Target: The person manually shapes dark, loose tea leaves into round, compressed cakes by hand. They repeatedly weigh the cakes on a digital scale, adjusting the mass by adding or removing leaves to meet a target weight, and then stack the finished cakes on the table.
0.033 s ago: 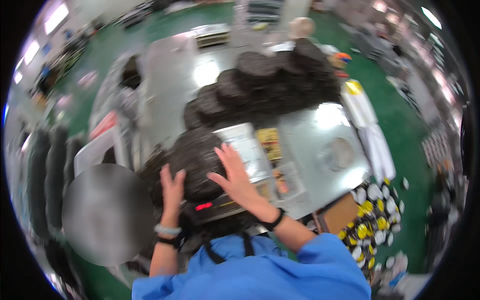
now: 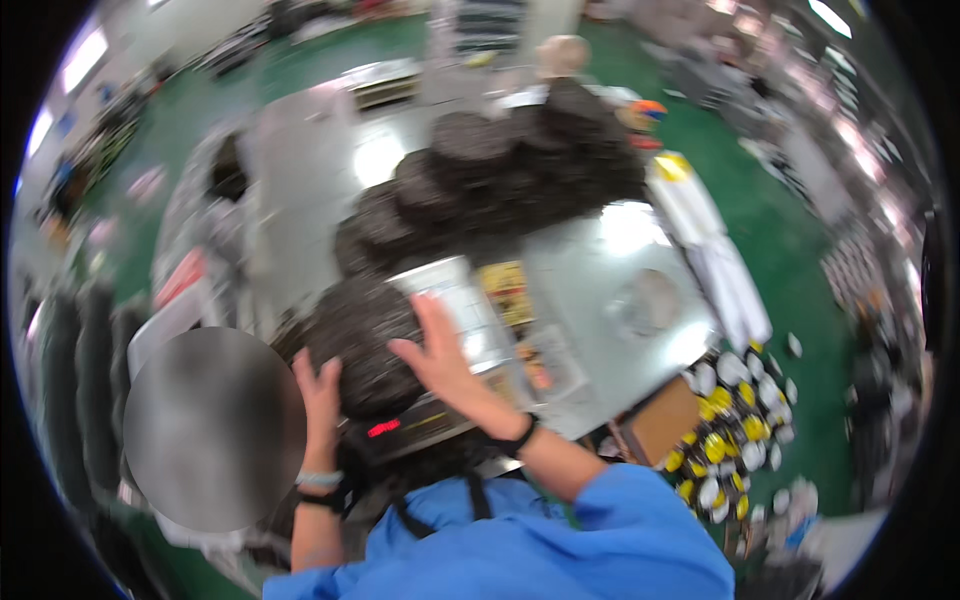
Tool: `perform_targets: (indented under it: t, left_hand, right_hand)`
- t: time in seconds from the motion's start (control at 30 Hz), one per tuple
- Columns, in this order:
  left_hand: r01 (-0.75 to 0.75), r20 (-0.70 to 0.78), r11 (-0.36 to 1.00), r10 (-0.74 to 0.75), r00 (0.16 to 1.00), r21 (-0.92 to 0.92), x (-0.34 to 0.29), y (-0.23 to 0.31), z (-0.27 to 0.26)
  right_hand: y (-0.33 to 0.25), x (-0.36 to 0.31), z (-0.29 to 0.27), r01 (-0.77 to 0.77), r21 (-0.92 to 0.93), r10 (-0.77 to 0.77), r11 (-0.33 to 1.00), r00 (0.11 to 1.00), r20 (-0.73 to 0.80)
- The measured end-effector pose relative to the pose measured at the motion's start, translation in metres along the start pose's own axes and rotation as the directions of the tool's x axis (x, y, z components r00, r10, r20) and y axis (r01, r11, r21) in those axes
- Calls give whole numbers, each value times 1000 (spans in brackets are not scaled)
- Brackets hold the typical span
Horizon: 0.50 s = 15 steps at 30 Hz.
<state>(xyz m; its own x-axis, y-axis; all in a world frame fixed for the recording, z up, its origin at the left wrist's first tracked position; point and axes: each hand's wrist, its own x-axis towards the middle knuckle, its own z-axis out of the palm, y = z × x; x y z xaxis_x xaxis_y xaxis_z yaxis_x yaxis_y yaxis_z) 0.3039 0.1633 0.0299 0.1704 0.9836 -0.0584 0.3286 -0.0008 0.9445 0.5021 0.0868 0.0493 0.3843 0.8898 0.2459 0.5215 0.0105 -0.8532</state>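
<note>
A dark, rounded, shiny bundle (image 2: 362, 335) rests on a scale (image 2: 415, 428) with a lit red display, close in front of me. What the bundle is made of is too blurred to tell. My left hand (image 2: 318, 392) is at its left side, fingers stretched and thumb apart. On the right side, my right hand (image 2: 440, 350) reaches over the bundle's edge with its fingers spread. Both hands seem to touch or nearly touch it, and neither is closed round it. More such dark bundles (image 2: 470, 140) are heaped behind it on the metal table (image 2: 600, 290).
Right of the bundle lie a white sheet (image 2: 450, 300) and a yellow card (image 2: 506, 293). A cardboard box (image 2: 660, 425) stands by the table's near right corner, beside many white and yellow round pieces (image 2: 735, 420). White wrapped rolls (image 2: 725, 280) line the right edge.
The whole view has shifted, so the table and bundles appear farther left. Both hands keep about the same place at the bundle's sides.
</note>
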Motion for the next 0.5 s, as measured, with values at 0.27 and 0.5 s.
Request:
perform_targets:
  t: [0.27, 0.5]
  left_hand:
    - [202, 169, 903, -147, 975, -379, -3, -19, 40]
    - [177, 463, 984, -150, 874, -14, 9, -17, 109]
  right_hand:
    - [53, 2, -9, -446, 348, 403, 825, 895, 191]
    - [92, -1, -118, -584, 605, 493, 541, 803, 334]
